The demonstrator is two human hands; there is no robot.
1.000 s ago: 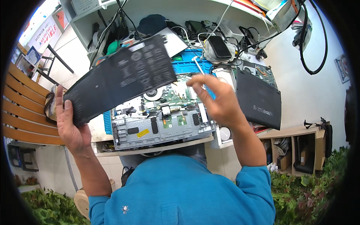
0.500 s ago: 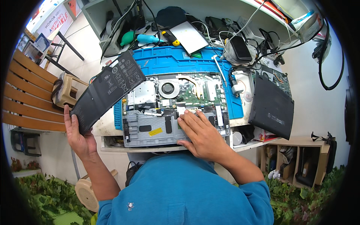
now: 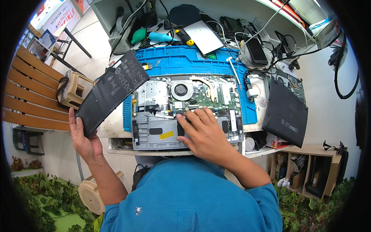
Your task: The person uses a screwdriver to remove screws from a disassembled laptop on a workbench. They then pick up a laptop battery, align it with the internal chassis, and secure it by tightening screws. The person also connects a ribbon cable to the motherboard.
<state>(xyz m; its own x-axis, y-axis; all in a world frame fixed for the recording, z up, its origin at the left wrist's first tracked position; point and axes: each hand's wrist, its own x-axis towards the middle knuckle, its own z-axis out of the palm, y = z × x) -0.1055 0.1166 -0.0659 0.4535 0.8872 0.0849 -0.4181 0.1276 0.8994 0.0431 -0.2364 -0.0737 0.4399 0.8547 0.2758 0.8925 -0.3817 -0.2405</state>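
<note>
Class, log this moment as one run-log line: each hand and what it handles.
left hand: holds black battery pack off bench | right hand: flat on opened laptop | blue mat beneath

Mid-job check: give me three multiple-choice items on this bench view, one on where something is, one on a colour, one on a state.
1. Where is the flat black battery pack?
A. Lifted off the bench's left side in the left hand
B. Seated inside the laptop
C. On the wooden bench

2. What colour is the work mat under the opened laptop?
A. Green
B. Blue
C. Grey

3. What is the right hand doing?
A. Gripping a screwdriver
B. Resting open, fingers spread, on the laptop's inner frame
C. Hanging clear of the table

Answers:
1 A: the left hand grips the pack's lower end while the pack tilts up beside the laptop.
2 B: blue shows around the laptop's top and sides.
3 B: the palm lies flat with fingertips near the circuit board, no tool in it.
</note>
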